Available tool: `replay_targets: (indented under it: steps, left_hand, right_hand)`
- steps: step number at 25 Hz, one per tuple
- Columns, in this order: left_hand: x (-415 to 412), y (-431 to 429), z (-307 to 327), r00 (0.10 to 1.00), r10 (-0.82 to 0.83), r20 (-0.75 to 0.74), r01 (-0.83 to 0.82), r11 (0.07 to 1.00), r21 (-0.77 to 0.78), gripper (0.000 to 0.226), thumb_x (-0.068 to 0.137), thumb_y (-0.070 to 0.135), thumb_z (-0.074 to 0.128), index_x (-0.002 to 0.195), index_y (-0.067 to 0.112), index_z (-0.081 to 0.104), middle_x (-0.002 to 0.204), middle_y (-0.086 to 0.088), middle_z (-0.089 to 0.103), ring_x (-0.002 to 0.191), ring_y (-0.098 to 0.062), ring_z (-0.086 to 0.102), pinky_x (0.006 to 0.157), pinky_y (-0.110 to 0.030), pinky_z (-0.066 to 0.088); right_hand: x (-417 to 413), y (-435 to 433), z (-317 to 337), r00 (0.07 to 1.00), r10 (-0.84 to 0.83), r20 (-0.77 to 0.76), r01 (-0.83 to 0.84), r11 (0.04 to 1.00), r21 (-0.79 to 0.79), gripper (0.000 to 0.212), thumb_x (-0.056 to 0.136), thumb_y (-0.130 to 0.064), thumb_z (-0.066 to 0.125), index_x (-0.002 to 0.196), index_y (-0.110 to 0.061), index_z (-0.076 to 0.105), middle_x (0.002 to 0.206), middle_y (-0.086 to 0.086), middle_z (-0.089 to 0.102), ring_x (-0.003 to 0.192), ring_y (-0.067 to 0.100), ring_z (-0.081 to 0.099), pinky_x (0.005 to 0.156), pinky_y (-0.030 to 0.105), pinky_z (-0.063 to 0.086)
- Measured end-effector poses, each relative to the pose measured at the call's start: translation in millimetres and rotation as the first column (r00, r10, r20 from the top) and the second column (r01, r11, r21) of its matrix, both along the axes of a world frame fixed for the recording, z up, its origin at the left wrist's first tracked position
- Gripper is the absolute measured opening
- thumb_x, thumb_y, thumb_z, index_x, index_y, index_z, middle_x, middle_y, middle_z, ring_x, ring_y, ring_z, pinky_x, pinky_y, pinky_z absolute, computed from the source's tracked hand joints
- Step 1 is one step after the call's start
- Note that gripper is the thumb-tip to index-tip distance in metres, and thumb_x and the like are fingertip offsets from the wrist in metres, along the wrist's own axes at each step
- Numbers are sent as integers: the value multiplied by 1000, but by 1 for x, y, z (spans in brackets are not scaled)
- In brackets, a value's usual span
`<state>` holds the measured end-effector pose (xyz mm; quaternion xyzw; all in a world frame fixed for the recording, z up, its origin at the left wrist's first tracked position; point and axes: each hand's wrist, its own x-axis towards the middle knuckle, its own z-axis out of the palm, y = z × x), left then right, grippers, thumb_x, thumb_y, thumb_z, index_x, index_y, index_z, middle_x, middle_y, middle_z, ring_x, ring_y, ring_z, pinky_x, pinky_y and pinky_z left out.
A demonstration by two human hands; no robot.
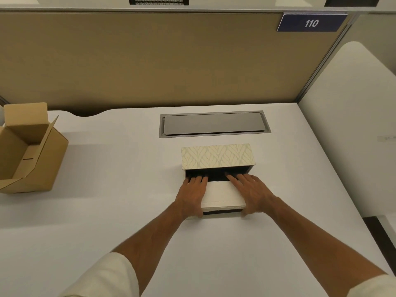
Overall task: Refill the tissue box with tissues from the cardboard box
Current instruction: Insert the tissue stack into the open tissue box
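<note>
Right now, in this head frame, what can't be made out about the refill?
- Tissue box interior: dark under the raised lid; fingertips of both hands vanish inside.
- Tissues: side edges covered by the left hand and right hand; the grip beneath is unseen.
- Cardboard box: cut off by the left edge; whether tissues remain is unclear.

Single head-worn view looks forward and down (wide-angle) over the desk (107, 211).

Both hands (194, 195) (249, 195) flat, fingers extended
</note>
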<state>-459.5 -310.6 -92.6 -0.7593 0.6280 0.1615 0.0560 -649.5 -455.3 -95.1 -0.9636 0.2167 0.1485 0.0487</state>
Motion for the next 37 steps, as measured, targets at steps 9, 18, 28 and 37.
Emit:
replay_targets:
  steps: [9,18,28,37]
  left_hand:
    - [7,27,31,1000,-7,-10,0,806,-592,64,80,67,49,111,12,58,112,-8,62,103,-26,57,91,-40,43]
    - [20,33,28,985,-9,-171,5,1000,-22,120,62,62,76,150,14,10,159,-7,18,145,-26,21,118,-39,22]
    - [12,19,19,1000,-29,10,29,1000,-6,119,63,35,83,150,9,6,139,-10,45,123,-26,46,111,-39,33]
    - [16,27,28,997,-75,9,74,964,-256,103,66,72,63,144,13,29,148,-7,40,133,-25,39,113,-42,30]
  right_hand:
    - [-13,10,33,828,-132,545,183,982,-40,68,79,-65,56,122,-13,53,119,10,60,105,24,57,82,36,52]
    - [-12,7,37,784,-397,478,276,912,305,59,70,-57,73,113,-20,57,109,0,63,97,16,59,81,22,46]
    - [-4,3,20,996,-52,-77,59,994,97,130,58,-44,86,151,-23,-3,156,6,26,141,26,27,118,43,17]
    - [-9,9,33,965,-105,239,77,989,124,96,67,-70,66,143,-21,33,145,3,46,127,23,48,103,35,40]
